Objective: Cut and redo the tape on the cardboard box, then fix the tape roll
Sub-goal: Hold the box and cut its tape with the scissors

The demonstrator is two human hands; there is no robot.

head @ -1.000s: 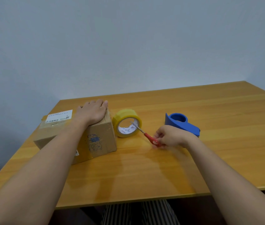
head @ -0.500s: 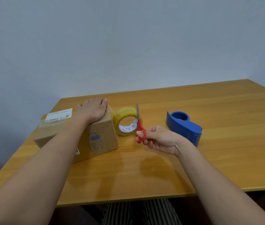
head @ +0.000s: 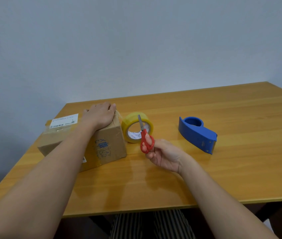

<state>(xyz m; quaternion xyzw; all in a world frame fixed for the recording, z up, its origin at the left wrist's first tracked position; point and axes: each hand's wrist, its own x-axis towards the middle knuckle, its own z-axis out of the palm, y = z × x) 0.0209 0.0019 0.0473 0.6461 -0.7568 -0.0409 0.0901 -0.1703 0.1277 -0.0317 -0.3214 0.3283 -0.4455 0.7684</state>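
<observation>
right hand [head: 164,155] grips scissors [head: 145,138] through the loops, blades closed, pointing to 12; box [head: 102,145] lies at 9, under the flat left hand [head: 100,114].

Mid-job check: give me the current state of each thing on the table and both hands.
cardboard box: shut, taped, uncut
tape roll: on edge, beside box, loose
scissors: lifted, blades shut, pointing up
tape dispenser: empty, on table
left hand: pressing flat on box top
right hand: fingers through scissors' handles
</observation>
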